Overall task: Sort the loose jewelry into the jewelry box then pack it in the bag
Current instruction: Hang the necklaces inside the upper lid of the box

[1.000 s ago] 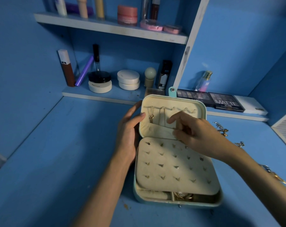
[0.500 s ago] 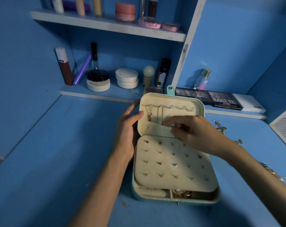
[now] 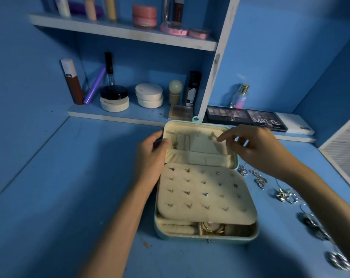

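At the left edge of the raised lid, the left hand is gripping the rim, its thumb curling over onto the cream lining and its fingers wrapping round the back. The right hand is hovering in front of the lid's right side, its fingers hanging loose and apart and holding nothing visible, its index finger pointing toward the hooks along the top. Thin gold chains are hanging inside the lid just beside the left thumb. The jewelry box is sitting open on the blue desk, its earring panel lying over the base, with a gold piece showing in a front compartment. Loose jewelry, silver in colour, is lying scattered on the desk to the box's right, under the right forearm. Eyeshadow palettes are resting on the ledge behind.
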Action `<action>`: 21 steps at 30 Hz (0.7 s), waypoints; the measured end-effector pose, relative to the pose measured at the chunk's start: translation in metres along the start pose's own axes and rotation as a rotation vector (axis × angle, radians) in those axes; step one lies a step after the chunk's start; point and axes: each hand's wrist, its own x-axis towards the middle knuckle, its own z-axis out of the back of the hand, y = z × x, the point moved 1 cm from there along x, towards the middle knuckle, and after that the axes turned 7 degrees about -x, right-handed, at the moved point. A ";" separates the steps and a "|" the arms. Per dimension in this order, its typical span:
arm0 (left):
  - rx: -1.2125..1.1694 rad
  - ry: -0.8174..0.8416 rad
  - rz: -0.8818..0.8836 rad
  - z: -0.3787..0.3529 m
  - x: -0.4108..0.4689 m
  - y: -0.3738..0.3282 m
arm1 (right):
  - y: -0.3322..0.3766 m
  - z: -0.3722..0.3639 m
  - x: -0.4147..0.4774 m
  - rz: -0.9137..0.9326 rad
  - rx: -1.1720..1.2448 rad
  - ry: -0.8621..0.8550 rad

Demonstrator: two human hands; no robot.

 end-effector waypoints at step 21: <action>0.470 0.234 -0.129 -0.042 0.000 -0.052 | -0.073 0.017 -0.029 -0.287 -0.396 0.497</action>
